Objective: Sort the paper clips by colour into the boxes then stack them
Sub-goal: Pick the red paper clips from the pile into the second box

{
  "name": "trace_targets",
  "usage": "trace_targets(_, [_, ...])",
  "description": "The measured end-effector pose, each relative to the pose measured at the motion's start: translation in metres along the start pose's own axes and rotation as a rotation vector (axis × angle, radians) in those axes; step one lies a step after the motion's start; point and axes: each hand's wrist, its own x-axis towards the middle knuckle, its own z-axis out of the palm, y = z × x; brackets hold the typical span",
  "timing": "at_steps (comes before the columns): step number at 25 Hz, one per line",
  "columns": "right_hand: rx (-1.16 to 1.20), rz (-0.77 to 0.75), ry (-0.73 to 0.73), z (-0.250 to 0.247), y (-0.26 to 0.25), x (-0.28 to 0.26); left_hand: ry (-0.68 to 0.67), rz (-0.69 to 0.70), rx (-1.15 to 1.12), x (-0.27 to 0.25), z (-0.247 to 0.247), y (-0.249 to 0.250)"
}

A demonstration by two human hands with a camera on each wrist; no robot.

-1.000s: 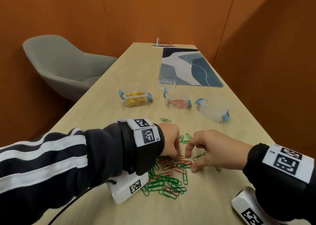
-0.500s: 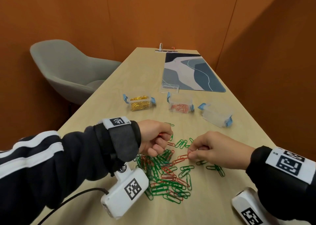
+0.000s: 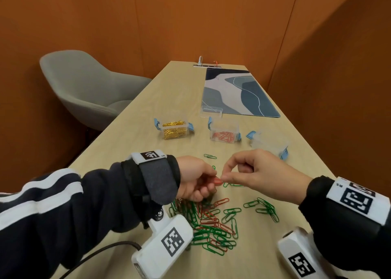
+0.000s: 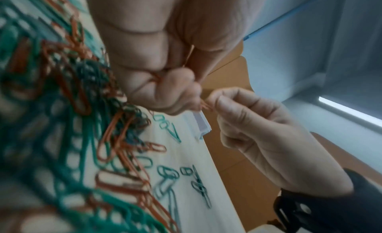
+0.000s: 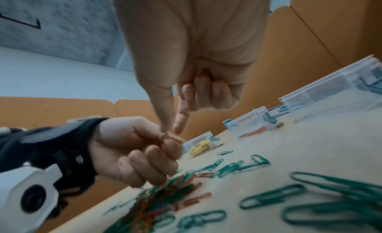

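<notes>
A mixed pile of red and green paper clips (image 3: 211, 221) lies on the table near me. Just above it my left hand (image 3: 196, 181) is curled round a few red clips (image 4: 157, 78). My right hand (image 3: 254, 172) meets it fingertip to fingertip and pinches a red clip (image 3: 218, 181) between thumb and forefinger; the left fingers touch that same clip (image 4: 204, 105). Farther back stand three clear boxes with blue latches: one with yellow clips (image 3: 175, 128), one with red clips (image 3: 224, 132), and one (image 3: 268, 143) with nothing visible inside.
A clear lid (image 3: 211, 111) lies behind the red box, at the edge of a blue patterned mat (image 3: 237, 92). Loose green clips (image 3: 266, 210) are scattered right of the pile. A grey chair (image 3: 84, 88) stands left of the table. Orange walls close in.
Both hands have lifted off the pile. The left closed on red clips, and the right picked up a red clip and brought it up to the left fingertips.
</notes>
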Motion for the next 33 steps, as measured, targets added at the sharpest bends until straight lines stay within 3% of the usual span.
trace_targets(9, [-0.351, 0.048, -0.262, 0.025, -0.002, 0.006, 0.111, 0.106, 0.478, -0.011, -0.011, -0.002])
trace_targets(12, [-0.395, 0.065, -0.341, 0.027, 0.0, 0.007, 0.21, 0.24, 0.847, -0.016, -0.014, -0.01])
trace_targets(15, [-0.371, 0.096, -0.326, 0.027, 0.003, 0.004, 0.22, 0.354, 1.179, -0.022, -0.015, -0.011])
trace_targets(19, [-0.298, 0.13, -0.283, 0.023, 0.001, 0.001, 0.219, 0.397, 1.28, -0.02, -0.014, -0.016])
trace_targets(22, [-0.284, 0.133, -0.278, 0.02, -0.001, 0.0, 0.263, 0.361, 1.138, -0.016, -0.021, -0.014])
trace_targets(27, [-0.122, 0.159, -0.253, 0.009, -0.005, 0.004, -0.01, 0.083, 0.234, -0.019, -0.028, -0.007])
trace_targets(30, [0.087, 0.188, -0.232, 0.004, -0.011, 0.007, -0.113, -0.005, 0.006, -0.014, -0.018, -0.008])
trace_targets(33, [0.266, 0.161, -0.17, 0.001, -0.021, 0.007, -0.122, -0.031, -0.083, -0.006, -0.01, -0.01])
